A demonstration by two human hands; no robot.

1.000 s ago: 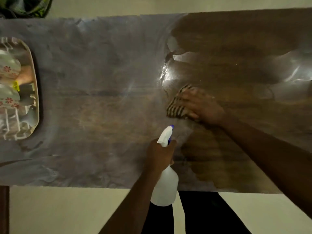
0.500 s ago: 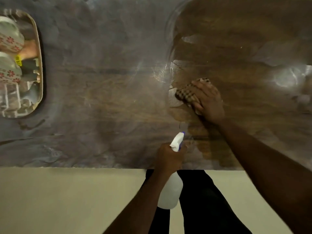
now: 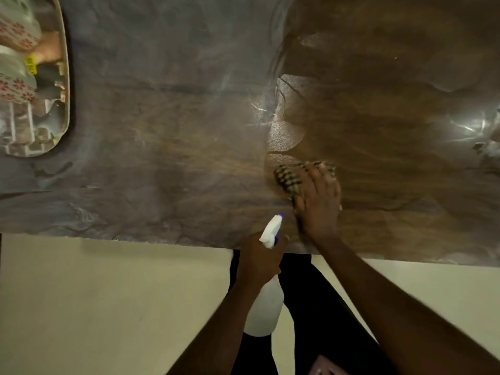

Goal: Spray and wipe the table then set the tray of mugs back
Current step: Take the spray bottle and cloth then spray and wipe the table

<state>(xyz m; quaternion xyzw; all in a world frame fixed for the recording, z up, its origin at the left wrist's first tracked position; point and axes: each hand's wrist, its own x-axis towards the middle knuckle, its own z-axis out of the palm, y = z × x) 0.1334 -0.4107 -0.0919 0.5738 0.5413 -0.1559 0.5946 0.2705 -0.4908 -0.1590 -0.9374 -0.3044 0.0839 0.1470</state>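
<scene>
A brown table (image 3: pixel 167 136) under a clear, wrinkled plastic cover fills the upper view. My right hand (image 3: pixel 318 204) presses a checked cloth (image 3: pixel 289 177) flat on the table near its front edge, fingers spread over the cloth. My left hand (image 3: pixel 259 258) grips the neck of a white spray bottle (image 3: pixel 266 301) with a white and blue nozzle, held at the table's front edge just left of the cloth. A shiny metal tray (image 3: pixel 66 85) with white mugs (image 3: pixel 16 87) bearing red flower prints sits at the far left, partly cut off.
The table's right half looks darker and wet, the left half grey and dull. Cream floor (image 3: pixel 108 307) lies below the front edge. My dark trousers (image 3: pixel 319 307) show between my arms.
My right hand has dragged the cloth toward the table's front edge. The view has shifted so the table sits higher in frame. My left hand keeps its grip on the bottle.
</scene>
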